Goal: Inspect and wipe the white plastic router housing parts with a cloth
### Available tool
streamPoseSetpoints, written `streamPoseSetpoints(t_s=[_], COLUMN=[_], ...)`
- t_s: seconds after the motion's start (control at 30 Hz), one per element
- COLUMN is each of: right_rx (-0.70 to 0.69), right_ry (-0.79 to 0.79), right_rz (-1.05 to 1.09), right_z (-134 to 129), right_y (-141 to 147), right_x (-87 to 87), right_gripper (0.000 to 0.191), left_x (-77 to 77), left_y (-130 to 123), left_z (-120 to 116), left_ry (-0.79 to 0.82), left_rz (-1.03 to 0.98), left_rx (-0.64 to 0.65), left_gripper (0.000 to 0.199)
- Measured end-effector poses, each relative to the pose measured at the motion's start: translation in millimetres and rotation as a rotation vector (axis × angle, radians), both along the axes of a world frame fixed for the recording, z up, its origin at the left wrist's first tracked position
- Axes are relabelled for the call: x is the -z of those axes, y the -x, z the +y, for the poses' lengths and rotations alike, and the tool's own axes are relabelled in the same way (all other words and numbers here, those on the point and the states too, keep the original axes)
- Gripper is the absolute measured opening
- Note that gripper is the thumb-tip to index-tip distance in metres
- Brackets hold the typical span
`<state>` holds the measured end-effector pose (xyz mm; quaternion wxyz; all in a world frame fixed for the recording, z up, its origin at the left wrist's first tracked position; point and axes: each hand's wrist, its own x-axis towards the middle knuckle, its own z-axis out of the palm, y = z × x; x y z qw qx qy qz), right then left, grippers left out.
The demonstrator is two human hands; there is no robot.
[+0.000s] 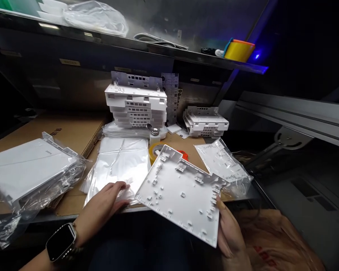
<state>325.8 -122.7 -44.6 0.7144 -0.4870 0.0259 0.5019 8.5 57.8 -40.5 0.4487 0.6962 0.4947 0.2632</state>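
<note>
A white plastic panel (183, 195) is tilted, its inner side with clips and posts facing up. My right hand (230, 229) grips it at its right edge. My left hand (109, 199), a watch on its wrist, is at the front edge of a stack of clear plastic bags (121, 158), its thumb and fingers closed on the bag film. The panel's left corner is just right of my left fingertips. Bagged white panels (31, 165) lie at the far left, and another bagged panel (223, 162) lies to the right.
Stacked white housings (137, 105) stand at the back, with a smaller stack (206, 122) to their right. A small metal-topped bottle (154, 136), yellow tape roll (155, 151) and orange object (183, 155) sit mid-table. A shelf (158, 47) hangs above; a brown bag (277, 237) is lower right.
</note>
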Motion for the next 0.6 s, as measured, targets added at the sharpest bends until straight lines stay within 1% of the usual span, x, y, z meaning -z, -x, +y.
streamPoseSetpoints(t_s=[0.1,0.17,0.23,0.33,0.43,0.53,0.6], right_rx=[0.057,0.064,0.060,0.044,0.041,0.023,-0.044], right_ry=[0.027,0.040,0.040,0.043,0.058,0.030,-0.006], right_rz=[0.012,0.006,-0.015,-0.036,-0.029,0.008,0.001], right_z=[-5,-7,-7,-8,-8,-6,-2], right_y=[-5,-6,-5,-4,-4,-7,-7], right_x=[-3.8,-4.8,-4.7,-2.4,1.3,4.4,6.9], right_gripper=[0.064,0.061,0.060,0.062,0.063,0.059,0.056], left_x=[3.0,0.9,-2.9,-7.1,-7.9,-8.5,-10.5], left_y=[1,1,1,4,9,15,17], left_z=[-1,3,13,35,58,76,83], left_ry=[-0.059,-0.067,-0.045,0.026,0.168,0.334,0.380], left_rz=[0.061,0.076,0.077,0.058,0.015,-0.059,-0.104], left_rx=[0.022,0.029,0.032,0.049,0.119,0.190,0.192], left_gripper=[0.025,0.019,0.024,0.038,0.050,0.048,0.045])
